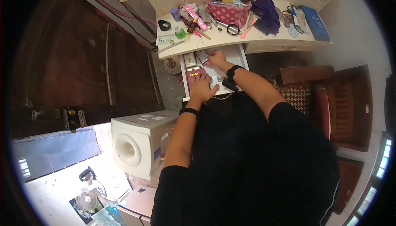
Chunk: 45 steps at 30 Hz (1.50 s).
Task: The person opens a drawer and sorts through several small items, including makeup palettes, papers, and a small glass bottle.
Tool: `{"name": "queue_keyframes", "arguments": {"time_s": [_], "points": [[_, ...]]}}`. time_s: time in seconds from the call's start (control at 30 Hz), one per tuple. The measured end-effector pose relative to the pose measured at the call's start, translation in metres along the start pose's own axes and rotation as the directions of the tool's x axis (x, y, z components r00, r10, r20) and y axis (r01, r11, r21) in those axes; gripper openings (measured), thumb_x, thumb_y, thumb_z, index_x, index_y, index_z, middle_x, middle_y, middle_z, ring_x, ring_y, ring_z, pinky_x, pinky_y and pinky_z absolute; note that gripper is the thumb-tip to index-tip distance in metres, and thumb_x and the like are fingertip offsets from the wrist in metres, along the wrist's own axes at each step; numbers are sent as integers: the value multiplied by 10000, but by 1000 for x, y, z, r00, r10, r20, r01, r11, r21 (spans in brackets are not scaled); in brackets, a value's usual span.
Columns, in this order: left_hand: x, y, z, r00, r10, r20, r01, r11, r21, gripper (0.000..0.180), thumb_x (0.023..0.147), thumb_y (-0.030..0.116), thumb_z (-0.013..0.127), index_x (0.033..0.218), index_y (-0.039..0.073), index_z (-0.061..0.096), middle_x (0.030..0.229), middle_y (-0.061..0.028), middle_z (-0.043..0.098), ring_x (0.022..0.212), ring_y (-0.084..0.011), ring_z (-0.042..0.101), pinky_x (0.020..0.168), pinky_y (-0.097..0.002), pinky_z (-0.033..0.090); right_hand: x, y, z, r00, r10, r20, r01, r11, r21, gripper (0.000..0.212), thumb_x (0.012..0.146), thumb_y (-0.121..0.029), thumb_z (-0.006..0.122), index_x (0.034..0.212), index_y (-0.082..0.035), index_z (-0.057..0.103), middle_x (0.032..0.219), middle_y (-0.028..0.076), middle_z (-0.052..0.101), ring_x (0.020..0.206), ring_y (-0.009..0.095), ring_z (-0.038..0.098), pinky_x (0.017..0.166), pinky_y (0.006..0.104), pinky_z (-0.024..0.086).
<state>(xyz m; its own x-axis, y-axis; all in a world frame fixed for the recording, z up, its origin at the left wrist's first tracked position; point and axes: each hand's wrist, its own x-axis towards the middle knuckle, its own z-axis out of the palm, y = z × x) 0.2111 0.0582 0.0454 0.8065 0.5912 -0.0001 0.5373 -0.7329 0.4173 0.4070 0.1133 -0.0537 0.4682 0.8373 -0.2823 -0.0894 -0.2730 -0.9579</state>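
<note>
Both my hands reach into a pulled-out white drawer point(243, 61) under the desk. My left hand point(201, 88) lies with its thumb spread away from the fingers, its fingertips touching a dark red booklet point(193, 76) at the drawer's left side. Farther back, my right hand point(216, 58) has its fingers curled together beside a small dark card with pale print point(202, 56). What it grips, if anything, is too small to tell. A small pale box point(190, 59) stands near the back left. Between my forearms lies a black, elongated object point(229, 85).
The cream desktop point(222, 40) holds a pink polka-dot pouch point(231, 13), a purple cloth point(267, 15), a green bottle point(180, 32), a magnifying glass point(233, 29) and a blue book point(315, 23). A wooden chair point(346, 106) stands right, a white appliance point(142, 141) left.
</note>
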Motion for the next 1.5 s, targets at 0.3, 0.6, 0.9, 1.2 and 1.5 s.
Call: {"name": "queue_keyframes", "arguments": {"time_s": [0.3,0.6,0.9,1.2,1.5], "points": [[-29,-20,2,994,-110,-8,110,993,40,580,748,472,599,1127,35,633,1259,-146,563,1235,-345,430,1020,-459,289,-4,-15,79,948,-91,304,316,381,-869,247,796,-243,664,928,-39,705,902,101,711,830,242,688,718,363,541],[-22,-9,-8,998,-61,-1,61,998,-18,594,775,469,588,1109,-20,634,1264,-225,546,1229,-389,438,1036,-473,288,-4,-39,87,992,-93,80,121,622,-773,285,765,-126,595,1010,-24,698,1023,184,679,955,337,660,842,400,517],[-20,-8,-1,999,-37,-38,35,998,-45,491,769,430,611,1047,28,659,1244,-141,558,1224,-345,436,1001,-472,309,-76,-134,30,799,-63,598,581,342,-739,268,737,-250,618,905,-61,706,822,173,681,775,341,654,690,437,523],[-15,-9,-4,997,-49,54,48,999,10,500,783,426,588,1041,3,648,1209,-172,567,1231,-391,435,1010,-475,338,-12,-194,8,752,-659,24,427,458,-780,265,777,-238,637,917,-15,602,832,218,645,780,407,633,687,486,507],[-11,5,-22,994,-67,90,65,998,25,492,802,411,566,1055,-4,640,1157,-162,575,1180,-330,475,1010,-450,351,31,-205,-8,891,-446,-84,250,638,-728,306,750,-271,675,753,36,673,752,194,667,664,323,670,630,418,546]]}}
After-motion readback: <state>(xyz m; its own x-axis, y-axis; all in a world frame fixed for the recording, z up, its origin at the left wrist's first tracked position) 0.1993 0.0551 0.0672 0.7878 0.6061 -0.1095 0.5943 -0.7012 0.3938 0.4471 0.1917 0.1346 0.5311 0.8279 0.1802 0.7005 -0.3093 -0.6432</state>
